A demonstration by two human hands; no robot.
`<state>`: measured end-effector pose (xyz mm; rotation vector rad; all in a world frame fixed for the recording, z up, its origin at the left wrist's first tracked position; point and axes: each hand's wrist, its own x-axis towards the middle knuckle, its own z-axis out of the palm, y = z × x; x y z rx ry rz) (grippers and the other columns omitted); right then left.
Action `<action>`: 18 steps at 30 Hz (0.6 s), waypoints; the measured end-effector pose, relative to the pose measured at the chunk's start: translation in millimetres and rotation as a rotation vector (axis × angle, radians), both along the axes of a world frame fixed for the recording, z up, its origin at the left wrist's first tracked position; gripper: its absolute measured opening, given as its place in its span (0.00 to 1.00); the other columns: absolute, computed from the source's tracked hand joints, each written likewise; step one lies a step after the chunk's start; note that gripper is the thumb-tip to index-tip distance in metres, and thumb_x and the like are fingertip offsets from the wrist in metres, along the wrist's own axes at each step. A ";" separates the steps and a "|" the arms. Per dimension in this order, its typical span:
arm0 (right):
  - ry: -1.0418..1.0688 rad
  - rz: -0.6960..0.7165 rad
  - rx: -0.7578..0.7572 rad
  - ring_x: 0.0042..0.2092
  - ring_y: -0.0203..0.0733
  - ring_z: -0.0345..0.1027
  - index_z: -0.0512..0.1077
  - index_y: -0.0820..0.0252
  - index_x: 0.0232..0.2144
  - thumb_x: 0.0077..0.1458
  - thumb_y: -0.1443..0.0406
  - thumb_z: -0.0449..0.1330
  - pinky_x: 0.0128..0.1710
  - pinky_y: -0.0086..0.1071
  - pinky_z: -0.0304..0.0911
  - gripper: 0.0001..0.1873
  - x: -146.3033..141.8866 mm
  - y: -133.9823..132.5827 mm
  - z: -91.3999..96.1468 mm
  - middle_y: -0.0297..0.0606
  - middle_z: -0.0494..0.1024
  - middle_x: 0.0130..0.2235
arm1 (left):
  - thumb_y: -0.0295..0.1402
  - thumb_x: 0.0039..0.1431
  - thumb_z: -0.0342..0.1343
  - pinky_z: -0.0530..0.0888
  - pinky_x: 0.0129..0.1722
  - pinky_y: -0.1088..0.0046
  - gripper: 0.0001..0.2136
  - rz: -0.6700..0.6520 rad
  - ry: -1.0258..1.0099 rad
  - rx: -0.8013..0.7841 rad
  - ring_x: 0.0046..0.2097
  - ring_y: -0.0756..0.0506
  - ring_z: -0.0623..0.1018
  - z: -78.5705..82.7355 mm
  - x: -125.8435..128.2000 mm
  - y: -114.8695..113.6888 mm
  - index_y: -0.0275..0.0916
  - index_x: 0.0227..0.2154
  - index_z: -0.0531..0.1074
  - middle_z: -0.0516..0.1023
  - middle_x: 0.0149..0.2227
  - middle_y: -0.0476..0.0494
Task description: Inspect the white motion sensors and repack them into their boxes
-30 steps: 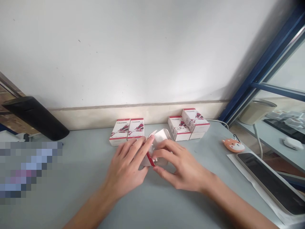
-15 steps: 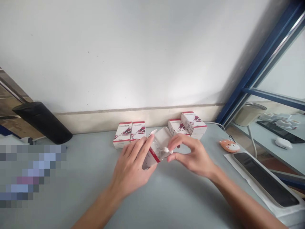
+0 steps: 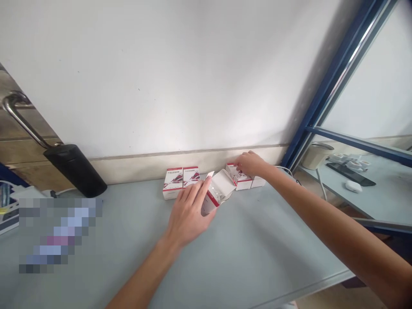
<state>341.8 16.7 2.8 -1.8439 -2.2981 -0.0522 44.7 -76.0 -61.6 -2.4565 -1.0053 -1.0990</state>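
Note:
My left hand (image 3: 191,214) is wrapped round the side of a small white and red box (image 3: 210,202) whose flap stands up. Clear plastic wrapping shows inside the open end. My right hand (image 3: 249,164) is stretched to the back of the desk, over a printed white box (image 3: 243,183). Its fingers are bent down and closed, and their tips are partly hidden, so what they hold cannot be made out. Another white box (image 3: 258,181) is beside it, partly covered by the hand and forearm. A pair of printed boxes (image 3: 174,180) stands behind my left hand.
A grey desk (image 3: 128,257) runs along a white wall. A black padded armrest (image 3: 75,169) on a metal bar reaches in from the left. To the right, a blue-framed glass panel (image 3: 363,146) shows a cup and a white earphone case. A blurred patch covers the left side.
My right hand has left the mouth of the open box and moved right and back to the other boxes. My left hand keeps its hold. The view has shifted a little.

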 end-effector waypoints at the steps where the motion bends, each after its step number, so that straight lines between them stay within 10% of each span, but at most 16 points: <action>1: -0.014 0.011 -0.016 0.44 0.50 0.77 0.85 0.55 0.36 0.58 0.72 0.59 0.53 0.45 0.62 0.14 -1.0 3.4 -2.1 0.41 0.86 0.33 | 0.35 0.67 0.61 0.74 0.60 0.55 0.38 -0.001 -0.001 0.000 0.59 0.35 0.79 -0.3 -0.2 0.4 0.42 0.76 0.51 0.77 0.62 0.34; 9: 0.097 0.069 0.143 0.49 0.50 0.77 0.79 0.54 0.52 0.69 0.67 0.51 0.56 0.45 0.64 0.19 -21.4 -33.8 22.2 0.43 0.83 0.55 | 0.39 0.67 0.62 0.72 0.62 0.57 0.41 0.023 -0.019 -0.026 0.61 0.36 0.78 -2.1 0.4 1.8 0.44 0.76 0.48 0.76 0.64 0.37; 12: 0.424 0.232 0.448 0.44 0.46 0.76 0.78 0.54 0.45 0.70 0.68 0.50 0.48 0.40 0.68 0.16 -45.3 -79.8 29.3 0.41 0.82 0.47 | 0.36 0.66 0.63 0.72 0.61 0.58 0.42 0.014 -0.010 0.024 0.60 0.35 0.78 -3.6 1.1 1.8 0.43 0.77 0.47 0.77 0.63 0.36; 18: 0.260 0.449 0.378 0.41 0.45 0.68 0.81 0.54 0.42 0.67 0.66 0.62 0.42 0.39 0.66 0.06 -72.6 -121.9 -1.0 0.40 0.76 0.39 | 0.29 0.63 0.63 0.71 0.58 0.59 0.42 0.050 0.036 0.131 0.57 0.35 0.79 -3.6 -1.9 3.2 0.40 0.76 0.50 0.79 0.60 0.35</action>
